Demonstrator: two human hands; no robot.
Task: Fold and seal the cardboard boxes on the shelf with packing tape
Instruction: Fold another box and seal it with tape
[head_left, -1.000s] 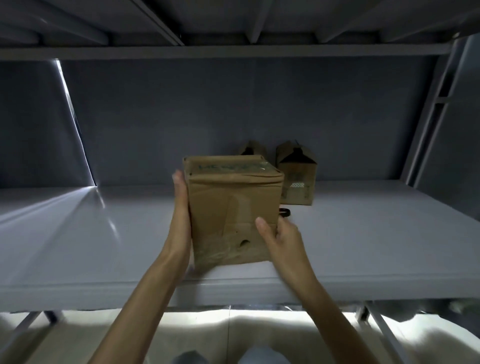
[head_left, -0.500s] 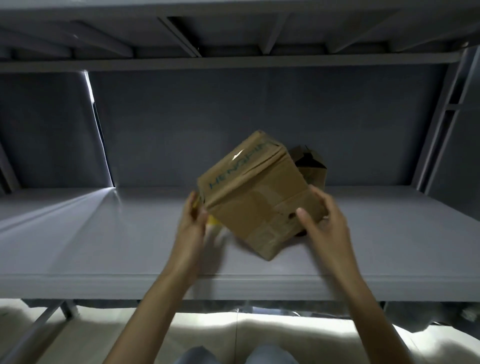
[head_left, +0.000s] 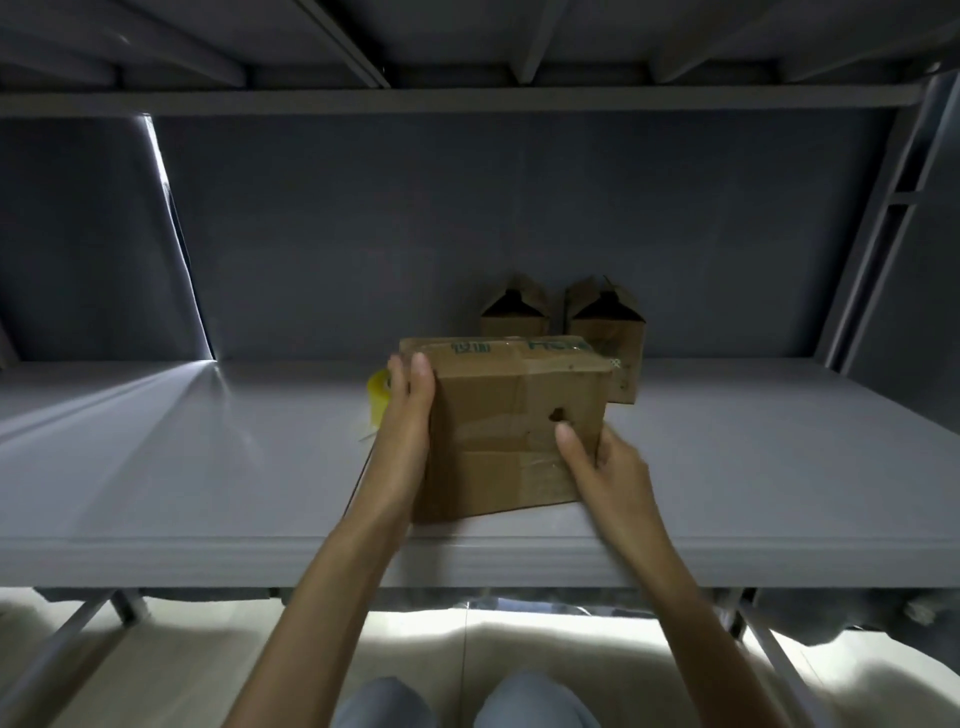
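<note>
A closed brown cardboard box (head_left: 509, 415) with clear tape across its top and front stands upright on the grey shelf (head_left: 208, 467), near the front edge. My left hand (head_left: 408, 415) presses flat against the box's left side, fingers straight and pointing up. My right hand (head_left: 608, 473) holds the lower right corner, thumb on the front face and fingers wrapped round the right side. A yellow roll of packing tape (head_left: 378, 397) lies on the shelf just behind my left hand, partly hidden by it.
Two smaller cardboard boxes with raised flaps, one (head_left: 514, 317) left and one (head_left: 608, 322) right, stand at the back against the dark wall. An upper shelf (head_left: 467, 98) hangs overhead. A metal upright (head_left: 883, 234) bounds the right side.
The box was lifted and tilted in the air between my hands. It now rests level on the shelf, turned to a different face, with both hands still on its sides.
</note>
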